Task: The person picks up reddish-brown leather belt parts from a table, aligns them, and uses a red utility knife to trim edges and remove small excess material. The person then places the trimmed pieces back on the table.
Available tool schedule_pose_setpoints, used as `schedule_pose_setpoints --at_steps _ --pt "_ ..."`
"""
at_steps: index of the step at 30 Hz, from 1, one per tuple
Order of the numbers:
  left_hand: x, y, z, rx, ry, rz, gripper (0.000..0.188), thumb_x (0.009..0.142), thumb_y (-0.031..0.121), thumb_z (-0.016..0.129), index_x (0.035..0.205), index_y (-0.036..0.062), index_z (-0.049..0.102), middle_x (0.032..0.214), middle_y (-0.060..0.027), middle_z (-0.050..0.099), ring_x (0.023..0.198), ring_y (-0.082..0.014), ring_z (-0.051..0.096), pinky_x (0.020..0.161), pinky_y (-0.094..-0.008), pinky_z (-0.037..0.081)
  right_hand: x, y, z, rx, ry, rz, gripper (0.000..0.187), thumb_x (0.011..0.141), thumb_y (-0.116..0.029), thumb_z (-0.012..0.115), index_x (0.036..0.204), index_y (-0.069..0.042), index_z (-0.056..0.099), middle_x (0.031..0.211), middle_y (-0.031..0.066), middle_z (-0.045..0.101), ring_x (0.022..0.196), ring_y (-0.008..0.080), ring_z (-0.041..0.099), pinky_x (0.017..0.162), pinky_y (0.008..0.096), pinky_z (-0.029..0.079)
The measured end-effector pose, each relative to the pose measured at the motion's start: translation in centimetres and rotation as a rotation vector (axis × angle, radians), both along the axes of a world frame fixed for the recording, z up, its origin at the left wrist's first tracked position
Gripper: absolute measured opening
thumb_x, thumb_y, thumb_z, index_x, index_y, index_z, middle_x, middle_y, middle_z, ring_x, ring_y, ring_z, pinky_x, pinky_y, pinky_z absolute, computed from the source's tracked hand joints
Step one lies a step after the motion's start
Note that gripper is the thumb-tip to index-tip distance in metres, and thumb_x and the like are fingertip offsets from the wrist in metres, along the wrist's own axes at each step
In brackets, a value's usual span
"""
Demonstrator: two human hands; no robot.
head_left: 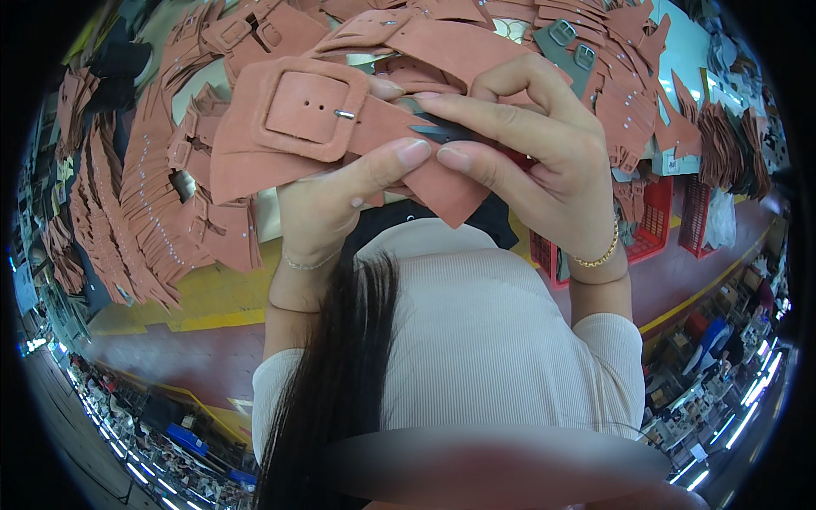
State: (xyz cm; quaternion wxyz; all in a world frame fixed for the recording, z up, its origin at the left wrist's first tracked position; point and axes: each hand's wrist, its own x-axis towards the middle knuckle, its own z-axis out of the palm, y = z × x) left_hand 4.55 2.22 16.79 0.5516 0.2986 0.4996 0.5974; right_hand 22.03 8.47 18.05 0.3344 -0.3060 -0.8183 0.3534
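Note:
My left hand (327,200) grips a salmon-pink leather strap (391,132), thumb on top and a fingertip at its upper edge. On the strap's left part sits a large square buckle (310,110), covered in the same leather, with a metal prong. Closed around small dark-bladed snips (446,133), my right hand (535,144) is close beside my left thumb. The blades point left and lie over the strap near its pointed end (455,200). My right palm hides the handle of the snips.
Similar leather pieces with buckles (208,225) and fringed strips (149,204) cover much of the table. Grey-green buckled straps (565,47) lie at the far right. Red plastic crates (654,217) stand right of me, a bundle of strips (722,149) hanging near them.

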Motion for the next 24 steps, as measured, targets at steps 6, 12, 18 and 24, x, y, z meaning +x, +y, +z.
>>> schedule_pose_setpoints --at_steps 6,12,18,24 --pt "0.22 -0.03 0.09 0.008 0.004 -0.004 0.041 0.069 0.004 0.078 0.104 0.0049 0.057 0.088 -0.0058 0.064 0.063 -0.0069 0.059 0.047 -0.0164 0.045 0.31 0.38 -0.03 -0.059 0.04 0.03 0.033 0.071 -0.007 0.072 0.105 -0.005 0.071 0.081 0.0044 0.054 0.079 0.0154 0.053 0.069 0.0263 0.043" --pt "0.02 -0.11 0.44 -0.006 -0.032 -0.002 0.04 0.071 0.001 0.075 0.105 0.0044 0.055 0.093 -0.0076 0.063 0.072 -0.0122 0.064 0.052 -0.0203 0.052 0.57 0.56 0.18 -0.086 0.057 0.038 0.034 0.071 -0.007 0.073 0.105 -0.004 0.071 0.082 0.0039 0.054 0.079 0.0147 0.052 0.07 0.0252 0.042" --pt "-0.01 -0.04 0.33 0.017 -0.058 -0.015 0.041 0.072 -0.001 0.074 0.107 0.004 0.055 0.097 -0.0083 0.062 0.078 -0.0148 0.065 0.054 -0.0217 0.055 0.49 0.4 0.11 -0.083 0.034 0.033 0.035 0.071 -0.008 0.074 0.105 -0.004 0.071 0.082 0.0044 0.054 0.079 0.0149 0.053 0.069 0.0252 0.043" --pt "-0.18 -0.01 -0.09 0.057 -0.06 -0.02 0.042 0.07 -0.002 0.075 0.106 0.0037 0.055 0.098 -0.0069 0.061 0.079 -0.0137 0.064 0.055 -0.0201 0.054 0.42 0.15 -0.1 -0.043 0.021 0.01 0.033 0.072 -0.008 0.073 0.104 -0.005 0.071 0.081 0.0047 0.054 0.078 0.0148 0.054 0.067 0.0251 0.043"
